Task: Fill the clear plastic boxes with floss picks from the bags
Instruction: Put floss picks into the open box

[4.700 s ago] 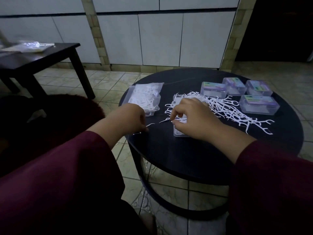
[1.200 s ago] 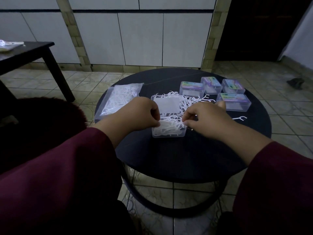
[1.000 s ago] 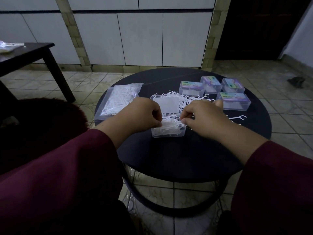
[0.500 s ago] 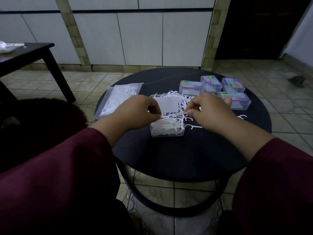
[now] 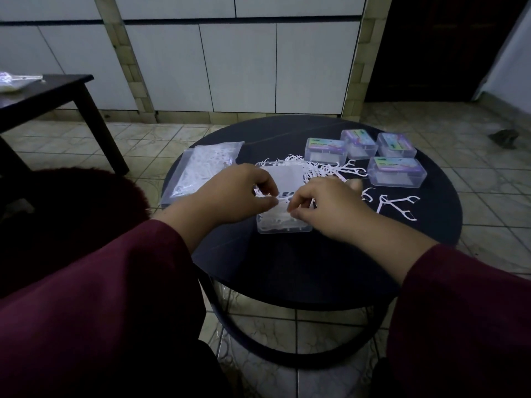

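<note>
An open clear plastic box [image 5: 283, 225] holding white floss picks sits mid-table, its lid [image 5: 283, 179] lying flat behind it. My left hand [image 5: 232, 193] and my right hand [image 5: 330, 205] meet over the box, and both pinch white floss picks between thumb and fingers. A loose pile of floss picks [image 5: 324, 170] lies behind my right hand, with a few stray floss picks [image 5: 396, 205] to the right. A clear bag of floss picks [image 5: 204, 170] lies at the left. Several closed boxes with coloured labels [image 5: 396, 170] stand at the back right.
The round black table [image 5: 287, 262] stands on a tiled floor. A dark rectangular side table [image 5: 48, 93] with a plastic bag on it is at the far left. White cabinet panels line the wall behind. A dark cushion [image 5: 71, 214] lies at my left.
My hands have come closer together over the open box. The right hand has moved from the loose pile toward the box, leaving a few stray picks exposed at the right.
</note>
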